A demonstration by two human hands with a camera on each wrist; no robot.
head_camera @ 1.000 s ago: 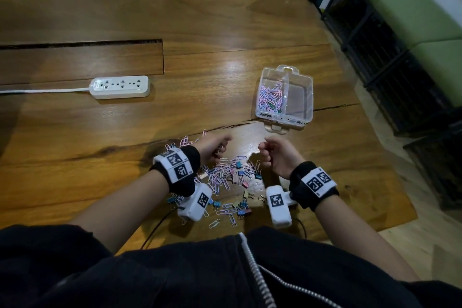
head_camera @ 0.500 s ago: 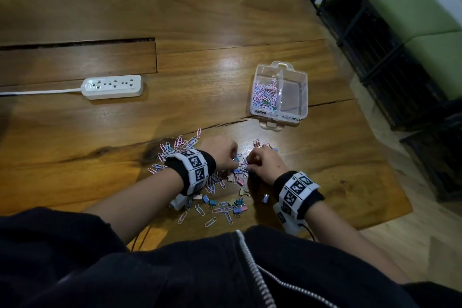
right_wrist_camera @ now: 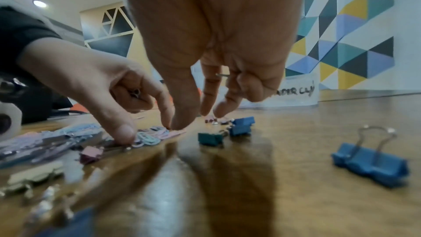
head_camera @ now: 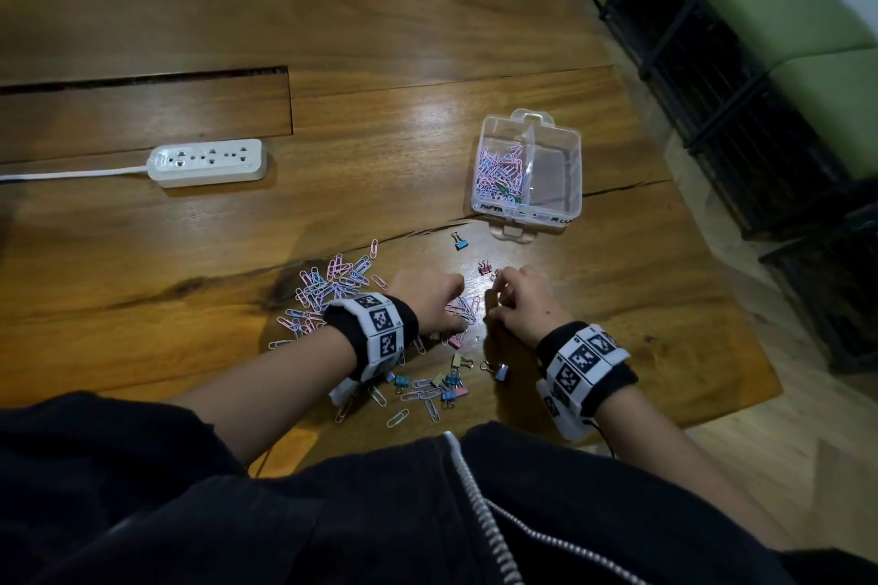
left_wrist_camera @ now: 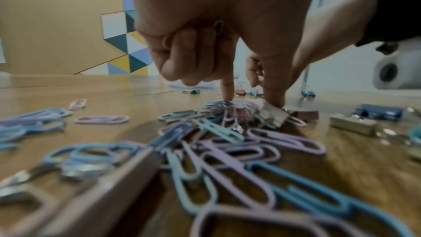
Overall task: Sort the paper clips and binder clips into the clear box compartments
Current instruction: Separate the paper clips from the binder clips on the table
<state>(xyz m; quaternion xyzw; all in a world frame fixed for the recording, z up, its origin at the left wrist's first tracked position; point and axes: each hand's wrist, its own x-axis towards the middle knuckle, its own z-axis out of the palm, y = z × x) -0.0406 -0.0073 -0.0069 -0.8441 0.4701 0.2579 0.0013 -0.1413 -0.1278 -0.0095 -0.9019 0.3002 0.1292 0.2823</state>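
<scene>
Pastel paper clips (head_camera: 328, 290) lie scattered on the wooden table (head_camera: 380, 14), with small binder clips (head_camera: 451, 382) nearer me. My left hand (head_camera: 458, 314) keeps paper clips (left_wrist_camera: 218, 26) in its curled fingers while index and thumb (left_wrist_camera: 250, 99) touch the pile (left_wrist_camera: 218, 107). My right hand (head_camera: 494, 299) is beside it. Its thumb (right_wrist_camera: 180, 125) presses a pink paper clip, and a silver wire (right_wrist_camera: 222, 75) shows between its curled outer fingers. The clear box (head_camera: 572, 166) stands beyond the hands. Its left compartment holds paper clips (head_camera: 499, 171); the right one looks bare.
A white power strip (head_camera: 206, 162) with its cord lies at the left. A blue binder clip (head_camera: 460, 242) and a pink one (head_camera: 484, 267) sit between the hands and the box. Blue and teal binder clips (right_wrist_camera: 369, 161) lie near my right hand. The table's edge runs close on the right.
A second ago both hands hovered as fists above the pile. They have come down, and their fingertips now touch the clips on the table.
</scene>
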